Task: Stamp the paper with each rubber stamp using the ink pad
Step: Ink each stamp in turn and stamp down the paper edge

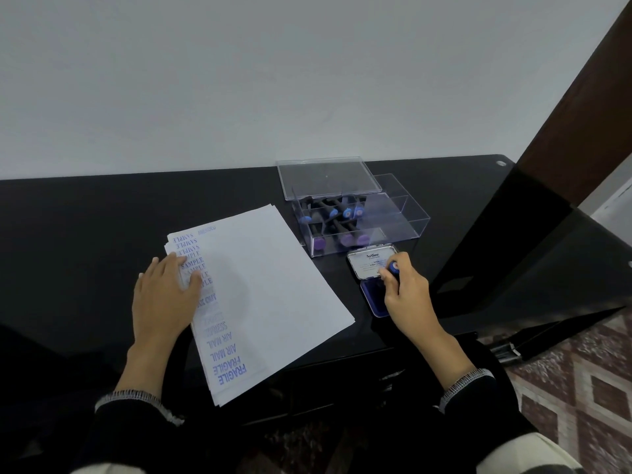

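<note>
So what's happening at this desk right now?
A person is stamping paper. Their right hand grips a rubber stamp and presses it onto the open ink pad. Their left hand rests flat on a stack of paper, whose left edge already carries blue prints like SAMPLE, AIR MAIL and FRAGILE. More stamps lie in an open clear box behind the pad.

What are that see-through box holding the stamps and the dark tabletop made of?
The box looks like clear hard plastic, perhaps acrylic: stamps show through its straight, sharp-edged walls. The tabletop looks like glossy black glass or lacquer, as it mirrors the wall faintly; which one is unclear.
</note>
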Available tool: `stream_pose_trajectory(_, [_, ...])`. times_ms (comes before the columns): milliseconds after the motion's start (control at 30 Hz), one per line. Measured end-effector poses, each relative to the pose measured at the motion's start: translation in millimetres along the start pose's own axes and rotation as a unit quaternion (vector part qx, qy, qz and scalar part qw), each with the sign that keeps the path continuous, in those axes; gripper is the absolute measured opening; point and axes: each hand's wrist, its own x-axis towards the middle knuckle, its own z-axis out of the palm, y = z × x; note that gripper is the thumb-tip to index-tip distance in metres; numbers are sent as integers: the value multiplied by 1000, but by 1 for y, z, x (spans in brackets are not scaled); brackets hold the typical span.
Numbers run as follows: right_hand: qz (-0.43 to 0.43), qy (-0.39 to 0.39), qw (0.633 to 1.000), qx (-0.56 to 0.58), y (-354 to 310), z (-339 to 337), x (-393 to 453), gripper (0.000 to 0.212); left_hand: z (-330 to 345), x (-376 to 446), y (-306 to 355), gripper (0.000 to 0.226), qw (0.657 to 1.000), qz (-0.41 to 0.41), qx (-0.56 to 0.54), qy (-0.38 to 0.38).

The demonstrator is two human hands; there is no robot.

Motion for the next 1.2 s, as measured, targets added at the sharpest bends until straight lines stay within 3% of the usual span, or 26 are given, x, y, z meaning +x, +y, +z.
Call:
stream_pose_trajectory(100, [37,-22,999,28,-4,-11,8,10,-1,1,-1,43,1000,1,-2,-1])
stream_pose_trajectory(300, [81,47,988,121,-1,-30,3,13,0,0,-1,43,1000,1,-1,2])
stream_pose_trajectory(733, [47,9,999,-2,-6,-9,-15,10,2,3,-4,42,1000,4,-2,4])
stream_pose_trajectory(1033, [-12,26,993,-111,-10,2,-20,11,4,4,-4,43,1000,0,-6,5])
stream_pose_trajectory(1200, [39,37,996,-66,-9,1,-16,7,4,3,-4,45,1000,-2,-9,4])
